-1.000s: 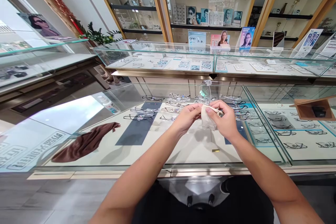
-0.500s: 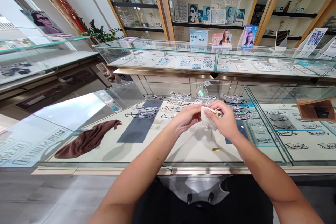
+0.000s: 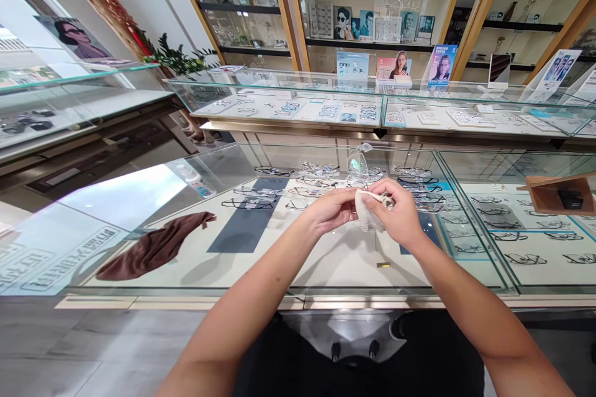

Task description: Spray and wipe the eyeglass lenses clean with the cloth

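Observation:
Over the glass counter, both my hands are close together. My right hand (image 3: 398, 209) is closed on a cream cleaning cloth (image 3: 369, 218), pinching it between thumb and fingers. My left hand (image 3: 334, 209) is closed, its fingertips meeting the cloth's left edge at a pair of eyeglasses (image 3: 356, 165). One rim of these glasses rises above the fingers, its lens showing a green reflection, with a small pale tag at the top. Cloth and fingers hide the rest of the frame.
A brown cloth (image 3: 158, 247) lies crumpled on the counter at left, near a white bottle (image 3: 193, 178). Several eyeglass frames (image 3: 249, 203) are arranged under the glass. A brown wooden holder (image 3: 561, 193) stands at right. Behind is another glass display case (image 3: 298, 126).
The hands stay in nearly the same place. The eyeglasses' visible rim and the cloth have shifted slightly between the fingers.

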Motion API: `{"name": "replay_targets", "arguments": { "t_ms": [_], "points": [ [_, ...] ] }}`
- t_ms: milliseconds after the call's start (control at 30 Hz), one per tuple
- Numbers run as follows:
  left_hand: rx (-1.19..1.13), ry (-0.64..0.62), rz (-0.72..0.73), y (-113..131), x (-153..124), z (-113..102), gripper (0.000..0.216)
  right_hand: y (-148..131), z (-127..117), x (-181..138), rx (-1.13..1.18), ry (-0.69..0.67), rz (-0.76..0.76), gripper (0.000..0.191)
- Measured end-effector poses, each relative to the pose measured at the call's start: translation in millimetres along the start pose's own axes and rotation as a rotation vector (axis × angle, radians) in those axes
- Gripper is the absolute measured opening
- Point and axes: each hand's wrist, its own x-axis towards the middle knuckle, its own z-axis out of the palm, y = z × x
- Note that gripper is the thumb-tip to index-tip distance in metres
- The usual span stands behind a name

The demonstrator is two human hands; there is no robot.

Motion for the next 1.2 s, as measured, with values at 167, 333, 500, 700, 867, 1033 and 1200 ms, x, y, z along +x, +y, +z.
{"name": "replay_targets", "arguments": {
  "t_ms": [167, 333, 500, 700, 867, 1033, 1200],
  "points": [
    [0.021, -0.012, 0.01, -1.2, 2.4, -4.0, 0.03, 0.2, -0.1, -0.3, 0.0, -0.003, 0.003, 0.024],
    [0.01, -0.01, 0.015, -3.2, 4.4, -7.4, 0.028, 0.8, 0.0, -0.2, -0.004, -0.004, 0.01, 0.028],
    [0.001, -0.033, 0.011, -2.8, 3.5, -6.7, 0.024, -0.1, -0.2, -0.1, -0.014, -0.008, 0.018, 0.029],
    [-0.01, -0.068, -0.001, -6.7, 5.3, -8.5, 0.02, -1.1, 0.2, -0.7, -0.005, -0.008, 0.005, 0.024],
    [-0.019, -0.059, -0.004, -10.4, 8.8, -12.8, 0.017, -0.4, 0.7, -1.3, -0.009, 0.001, 0.016, 0.025],
    [-0.014, -0.049, -0.007, -9.9, 8.9, -11.2, 0.018, 1.0, 0.9, -1.0, -0.008, 0.002, 0.037, 0.028],
    [0.001, -0.032, 0.013, -7.7, 5.7, -5.2, 0.03, 2.4, 1.2, -0.5, 0.026, 0.009, 0.055, 0.03]
  ]
}}
